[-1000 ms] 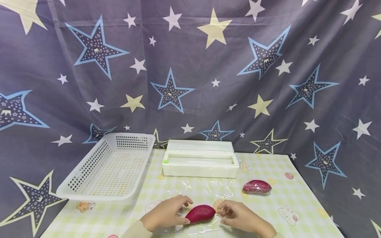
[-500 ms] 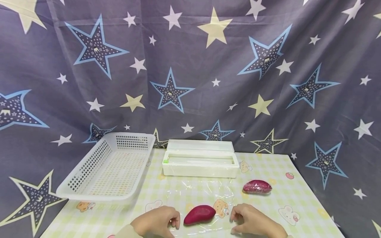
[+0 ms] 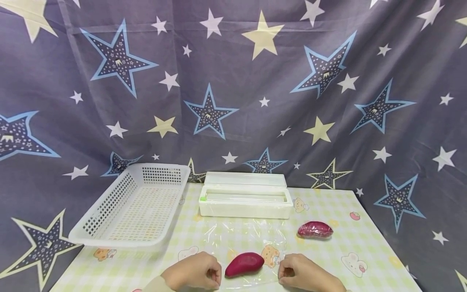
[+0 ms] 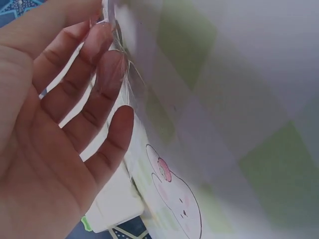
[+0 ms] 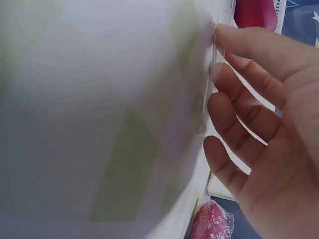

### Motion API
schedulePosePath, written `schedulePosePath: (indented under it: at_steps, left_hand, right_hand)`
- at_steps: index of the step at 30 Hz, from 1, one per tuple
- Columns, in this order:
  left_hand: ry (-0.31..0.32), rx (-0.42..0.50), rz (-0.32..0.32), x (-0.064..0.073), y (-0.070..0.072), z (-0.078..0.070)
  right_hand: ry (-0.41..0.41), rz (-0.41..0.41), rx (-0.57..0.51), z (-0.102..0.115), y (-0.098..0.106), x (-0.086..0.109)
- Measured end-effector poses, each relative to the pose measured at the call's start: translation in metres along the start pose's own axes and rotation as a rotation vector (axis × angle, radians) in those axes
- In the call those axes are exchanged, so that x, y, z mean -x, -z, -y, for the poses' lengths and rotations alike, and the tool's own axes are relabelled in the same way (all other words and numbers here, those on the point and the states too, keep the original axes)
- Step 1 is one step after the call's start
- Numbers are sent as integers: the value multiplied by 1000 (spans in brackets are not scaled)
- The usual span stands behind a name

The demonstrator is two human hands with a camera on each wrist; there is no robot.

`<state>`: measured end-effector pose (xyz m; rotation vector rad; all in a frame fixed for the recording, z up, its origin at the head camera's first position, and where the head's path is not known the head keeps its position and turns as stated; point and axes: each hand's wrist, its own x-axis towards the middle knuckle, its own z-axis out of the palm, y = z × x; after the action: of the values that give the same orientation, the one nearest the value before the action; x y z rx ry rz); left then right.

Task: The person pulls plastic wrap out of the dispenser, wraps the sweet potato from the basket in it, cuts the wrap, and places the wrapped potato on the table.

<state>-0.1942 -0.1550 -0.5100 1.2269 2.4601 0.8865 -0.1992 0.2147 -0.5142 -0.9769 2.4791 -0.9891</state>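
A sheet of clear cling film [image 3: 219, 235] lies spread on the table, and a purple sweet potato [image 3: 244, 264] rests on its near part. To the left of the sweet potato, my left hand [image 3: 198, 271] pinches the film's near left edge; in the left wrist view, film [image 4: 124, 74] runs across the fingertips. My right hand [image 3: 305, 272] pinches the near right edge between thumb and index finger. In the right wrist view, the other fingers [image 5: 223, 112] are bent along the film's edge. A second sweet potato [image 3: 315, 230], wrapped in film, lies farther back on the right.
Behind the film stands a white cling film dispenser box [image 3: 245, 209] with its lid raised. A white perforated plastic basket [image 3: 78, 233] sits at the left side of the checked table [image 3: 350, 227]. A star-patterned cloth [image 3: 233, 81] hangs behind the table.
Both hands have moved away from the sweet potato, outward and nearer, to the film's near edges. Their fingers have since closed on the film. The sweet potato has stayed on the sheet.
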Motion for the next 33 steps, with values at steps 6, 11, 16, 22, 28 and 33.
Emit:
schedulePosePath:
  at_steps: [6, 11, 16, 22, 28, 33]
  left_hand:
    - [-62, 42, -24, 0, 1, 0]
    - [-79, 47, -40, -1, 3, -1]
    - [-89, 25, -53, -3, 4, 0]
    - [-58, 9, -82, -4, 4, 1]
    - [-19, 0, -87, -5, 7, 0]
    - [-79, -21, -86, -7, 8, 4]
  right_hand:
    - [43, -3, -20, 3, -1, 0]
    - [65, -17, -22, 4, -2, -2]
    - [86, -51, 11, 2, -2, -3]
    - [38, -58, 3, -2, -2, -5]
    - [69, -28, 28, 0, -2, -8]
    - [110, -33, 119, -2, -1, -7]
